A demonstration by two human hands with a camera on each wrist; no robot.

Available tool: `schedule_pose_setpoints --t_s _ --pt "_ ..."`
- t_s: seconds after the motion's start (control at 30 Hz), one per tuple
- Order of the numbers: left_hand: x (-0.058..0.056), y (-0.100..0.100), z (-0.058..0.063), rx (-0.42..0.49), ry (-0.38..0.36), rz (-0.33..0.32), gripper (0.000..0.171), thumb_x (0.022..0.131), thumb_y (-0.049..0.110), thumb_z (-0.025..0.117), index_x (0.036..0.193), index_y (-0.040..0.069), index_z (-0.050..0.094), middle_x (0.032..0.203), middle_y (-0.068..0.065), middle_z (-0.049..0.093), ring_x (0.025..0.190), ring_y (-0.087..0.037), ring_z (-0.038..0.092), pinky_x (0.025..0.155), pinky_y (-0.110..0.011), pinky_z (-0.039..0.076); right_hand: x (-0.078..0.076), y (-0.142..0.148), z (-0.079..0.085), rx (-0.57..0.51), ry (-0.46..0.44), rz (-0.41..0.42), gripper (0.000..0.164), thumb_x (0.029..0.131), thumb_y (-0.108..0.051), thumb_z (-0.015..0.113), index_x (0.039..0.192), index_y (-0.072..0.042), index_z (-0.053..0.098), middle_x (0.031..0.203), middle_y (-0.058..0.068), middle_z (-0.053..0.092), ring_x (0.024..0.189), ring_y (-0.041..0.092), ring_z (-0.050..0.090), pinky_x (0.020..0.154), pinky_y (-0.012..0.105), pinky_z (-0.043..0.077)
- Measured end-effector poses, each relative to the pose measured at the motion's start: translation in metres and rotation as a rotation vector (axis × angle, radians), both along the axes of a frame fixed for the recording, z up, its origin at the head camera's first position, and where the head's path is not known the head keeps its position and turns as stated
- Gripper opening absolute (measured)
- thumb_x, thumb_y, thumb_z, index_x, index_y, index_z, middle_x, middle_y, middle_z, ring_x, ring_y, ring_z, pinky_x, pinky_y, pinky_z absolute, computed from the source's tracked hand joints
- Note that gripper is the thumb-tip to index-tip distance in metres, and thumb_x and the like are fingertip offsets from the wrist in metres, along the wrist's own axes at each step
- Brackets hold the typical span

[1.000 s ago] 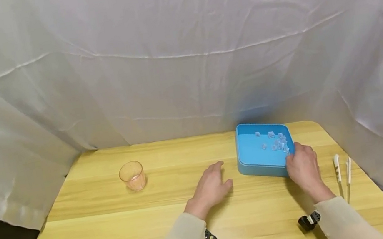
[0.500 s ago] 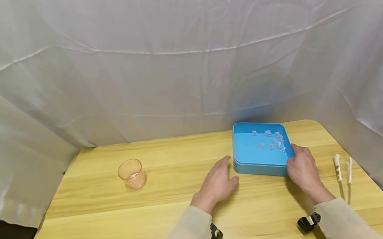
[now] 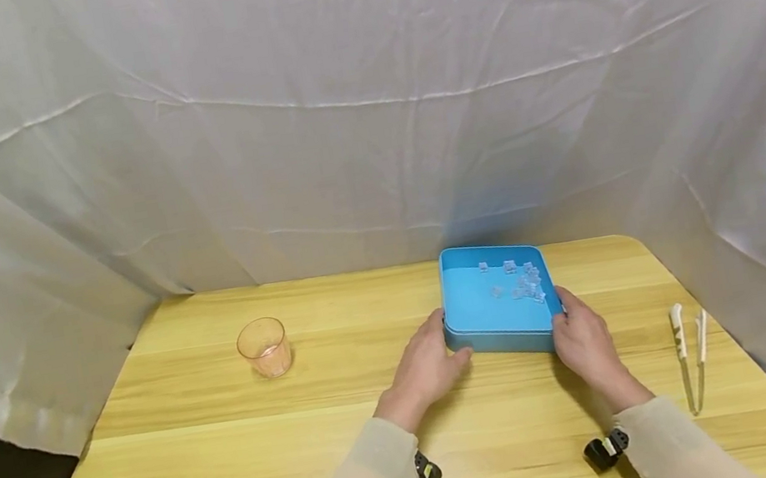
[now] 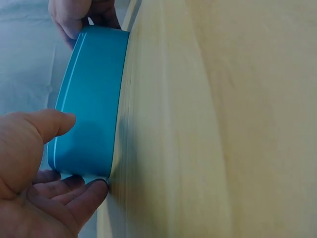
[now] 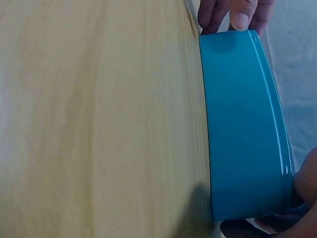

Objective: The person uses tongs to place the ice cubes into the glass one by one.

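Note:
A shallow blue rectangular box (image 3: 499,340) lies on the table, holding several clear, ice-like cubes (image 3: 529,284), most of them heaped at its right side. With the fingers along the left side and the thumb by the front wall, my left hand (image 3: 421,366) holds the near left corner. My right hand (image 3: 587,344) grips the near right corner. In the left wrist view the left fingertips (image 4: 96,191) meet the box's lower edge. The right wrist view shows the box's front wall (image 5: 245,129) between both hands; the right fingers are partly hidden there.
A transparent orange-pink cup (image 3: 267,351) stands upright on the left of the wooden table (image 3: 238,466). White-handled tongs (image 3: 692,356) lie near the right edge. Grey cloth (image 3: 309,158) hangs behind and at the sides.
The blue box has slid left with its cubes, my right hand moving along with it. My left hand has come from beside the box to touching its left side.

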State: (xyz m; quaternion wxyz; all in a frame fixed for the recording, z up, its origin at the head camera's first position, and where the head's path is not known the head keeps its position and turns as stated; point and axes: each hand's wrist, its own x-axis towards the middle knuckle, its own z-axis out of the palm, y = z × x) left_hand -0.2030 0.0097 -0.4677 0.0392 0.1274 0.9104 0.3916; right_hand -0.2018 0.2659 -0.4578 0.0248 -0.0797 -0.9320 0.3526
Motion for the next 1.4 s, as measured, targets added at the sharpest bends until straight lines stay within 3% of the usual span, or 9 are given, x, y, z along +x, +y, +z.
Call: schedule_pose_setpoints --t_s 0.27,0.6,1.0,1.4 --pt "0.009 -0.012 0.004 0.047 -0.013 0.1 0.079 0.095 0.036 0.08 0.156 0.001 0.042 0.15 -0.016 0.057 0.135 -0.032 0.058 0.113 -0.048 0.05 0.002 -0.015 0.001 -0.018 0.007 0.084 0.058 0.109 -0.012 0.028 0.164 0.006 0.023 0.166 0.031 0.031 0.153 0.05 0.03 0.124 0.064 0.028" --pt "0.021 -0.031 0.005 0.071 -0.016 0.17 0.082 0.09 0.035 0.085 0.151 -0.002 0.044 0.143 -0.019 0.058 0.126 -0.034 0.061 0.108 -0.051 0.052 0.008 -0.037 -0.005 -0.026 0.045 0.115 0.056 0.11 -0.016 0.03 0.162 0.006 0.028 0.163 0.03 0.037 0.147 0.049 0.042 0.118 0.063 0.039" --pt "0.035 -0.058 0.001 0.065 0.03 0.223 0.084 0.09 0.033 0.085 0.152 -0.004 0.043 0.146 -0.023 0.056 0.129 -0.038 0.061 0.108 -0.053 0.052 0.005 -0.063 -0.008 -0.06 0.055 0.177 0.054 0.113 -0.019 0.034 0.161 0.004 0.033 0.162 0.029 0.041 0.149 0.047 0.041 0.12 0.062 0.037" --pt "0.04 -0.077 -0.002 0.089 0.039 0.276 0.088 0.089 0.031 0.086 0.155 -0.005 0.04 0.152 -0.026 0.051 0.135 -0.04 0.057 0.112 -0.056 0.049 0.0 -0.083 -0.01 -0.062 0.076 0.2 0.053 0.113 -0.02 0.035 0.161 0.001 0.036 0.161 0.026 0.044 0.146 0.045 0.046 0.119 0.06 0.04"
